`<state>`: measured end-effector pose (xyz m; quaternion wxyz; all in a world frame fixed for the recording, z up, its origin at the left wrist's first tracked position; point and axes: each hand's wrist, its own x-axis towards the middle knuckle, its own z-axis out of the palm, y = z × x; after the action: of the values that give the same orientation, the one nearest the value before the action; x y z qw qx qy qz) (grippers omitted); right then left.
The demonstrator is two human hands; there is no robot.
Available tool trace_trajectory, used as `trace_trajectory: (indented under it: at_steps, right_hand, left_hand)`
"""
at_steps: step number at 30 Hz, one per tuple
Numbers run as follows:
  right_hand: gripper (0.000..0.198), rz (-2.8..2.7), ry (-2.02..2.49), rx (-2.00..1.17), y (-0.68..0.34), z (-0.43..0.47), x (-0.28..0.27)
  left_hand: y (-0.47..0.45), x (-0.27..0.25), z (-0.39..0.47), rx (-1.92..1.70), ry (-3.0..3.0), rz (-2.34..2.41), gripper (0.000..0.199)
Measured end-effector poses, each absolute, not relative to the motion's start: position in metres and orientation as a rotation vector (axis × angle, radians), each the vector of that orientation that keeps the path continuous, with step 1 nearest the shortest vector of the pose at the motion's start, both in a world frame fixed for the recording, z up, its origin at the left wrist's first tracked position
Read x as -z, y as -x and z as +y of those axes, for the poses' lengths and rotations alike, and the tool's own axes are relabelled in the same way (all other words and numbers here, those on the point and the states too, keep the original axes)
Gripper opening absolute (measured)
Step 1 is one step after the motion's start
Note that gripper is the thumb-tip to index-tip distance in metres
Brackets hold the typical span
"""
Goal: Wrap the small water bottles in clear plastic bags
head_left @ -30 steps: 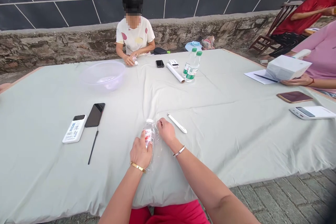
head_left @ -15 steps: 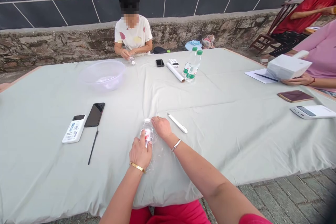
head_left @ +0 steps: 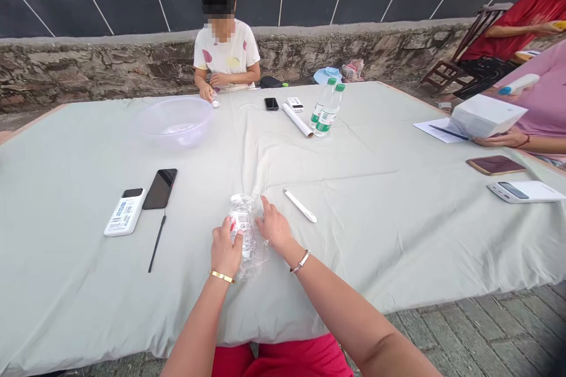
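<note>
A small clear plastic bottle [head_left: 241,221] with a red-and-white label lies on the cloth in front of me, its white cap pointing away. My left hand [head_left: 226,248] is closed around its left side, thumb on top. Crinkled clear plastic film [head_left: 253,250] lies over and beside the bottle, on its right. My right hand [head_left: 275,225] holds the film's right edge between thumb and fingers; the exact contact is hard to make out. To the right of that hand is a white utility knife [head_left: 300,206].
A translucent basin [head_left: 177,121], two green-capped bottles [head_left: 326,115] and a white roll [head_left: 297,119] stand or lie farther back. Left are a black phone [head_left: 160,189] and a white power bank [head_left: 125,212]. A person [head_left: 226,56] sits opposite; another at right holds a white box [head_left: 489,115].
The bottle has tipped and shifted slightly left with my left hand. Film now covers more of it, and my right hand has moved down from beside the cap.
</note>
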<state>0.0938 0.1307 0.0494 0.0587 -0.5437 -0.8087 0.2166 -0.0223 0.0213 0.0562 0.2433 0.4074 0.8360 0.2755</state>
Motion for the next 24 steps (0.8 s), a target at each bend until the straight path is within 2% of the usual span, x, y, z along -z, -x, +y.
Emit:
trace_trajectory:
  at_steps: [4, 7, 9, 12, 14, 18, 21, 24]
  right_hand:
    - [0.047, -2.627, 1.544, -0.518, -0.104, 0.125, -0.041]
    - [0.048, -2.569, 1.580, -0.607, -0.115, 0.131, -0.049]
    - [0.051, -2.530, 1.617, -0.592, -0.121, 0.133, -0.063]
    - [0.049, -2.503, 1.546, -0.335, -0.121, 0.124, -0.088]
    - [0.050, -2.528, 1.345, -0.225, -0.115, 0.113, -0.100]
    - [0.053, -2.913, 0.791, -0.418, -0.107, 0.098, -0.098]
    - [0.058, -3.138, 0.895, -0.558, -0.121, 0.100, -0.084]
    - [0.067, -3.173, 1.020, -0.601, -0.145, 0.105, -0.079]
  left_hand:
    - [0.044, -0.058, 0.014, -0.759, -1.060, 2.340, 0.050]
    - [0.049, -0.065, 0.012, -0.770, -1.018, 2.360, 0.050]
    - [0.043, -0.071, 0.014, -0.719, -1.051, 2.377, 0.057]
    - [0.032, -0.075, 0.020, -0.604, -1.136, 2.404, 0.071]
    - [0.032, -0.072, 0.021, -0.606, -1.156, 2.404, 0.068]
    - [0.052, -0.061, 0.014, -0.672, -1.159, 2.411, 0.053]
    - [0.074, -0.058, 0.005, -0.655, -1.133, 2.401, 0.043]
    - [0.087, -0.060, -0.002, -0.704, -1.013, 2.391, 0.045]
